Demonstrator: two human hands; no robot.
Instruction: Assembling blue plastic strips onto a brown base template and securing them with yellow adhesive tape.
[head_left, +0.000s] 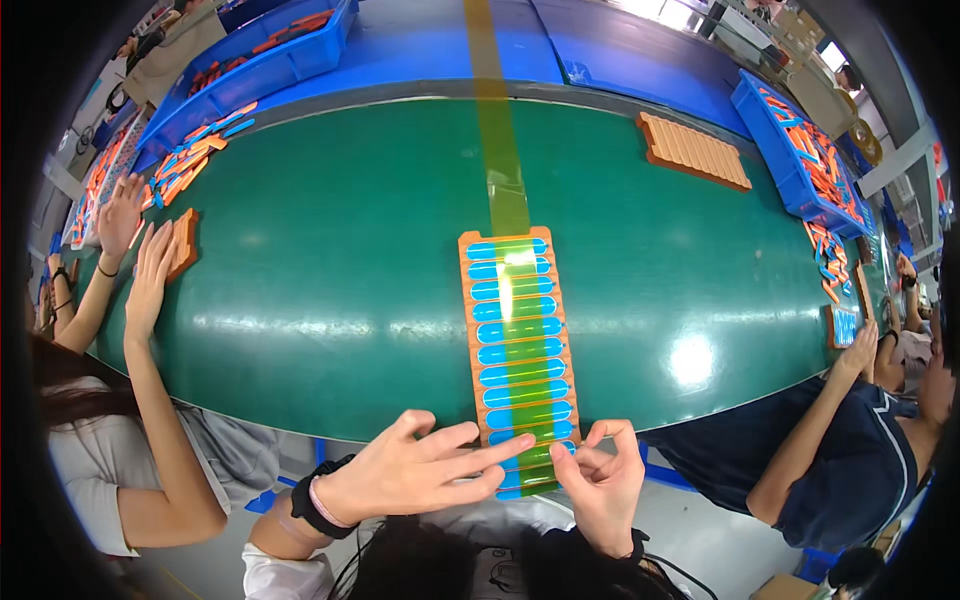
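Observation:
An orange ribbed tray (569, 380) lies in front of me, its slots holding a column of blue capsule-shaped pieces (491, 331). Transparent yellow tape (505, 150) runs from the far side of the table down over the middle of the pieces. My left hand (420, 470) has its fingers spread, with the index fingertip resting on the tape near the tray's near end. At the tray's near right edge, my right hand (607, 475) has thumb and finger pinched together beside a blue piece. Whatever is between those fingertips is too small to make out.
On the green table (320, 250), another orange tray (695, 150) lies at the far right. Blue bins (255, 65) of orange and blue pieces stand far left and right, with loose pieces (185, 165) nearby. Co-workers' hands (145, 275) handle trays on both sides.

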